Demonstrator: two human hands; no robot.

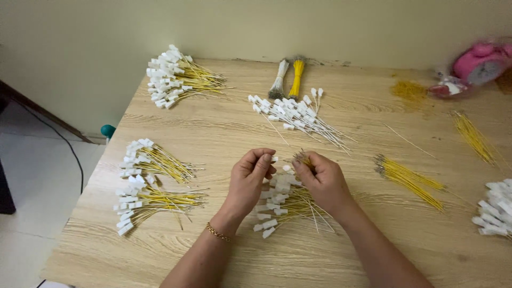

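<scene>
Over the middle of a wooden table (224,133), my left hand (249,178) pinches a small white plastic connector (274,158) between thumb and fingers. My right hand (322,178) grips a small bunch of thin yellow wires (302,158), tips up, close to the connector. Under both hands lies a loose pile of yellow wires with white connectors fitted (280,205). A gold bracelet (217,232) is on my left wrist.
Bundles of yellow wires with white connectors lie at the left (152,162) (144,205) and far left (173,80). White-wired connectors (296,114) sit centre back, bare yellow wires (408,178) (472,136) right, white connectors (496,208) at the right edge, a pink object (480,63) far right.
</scene>
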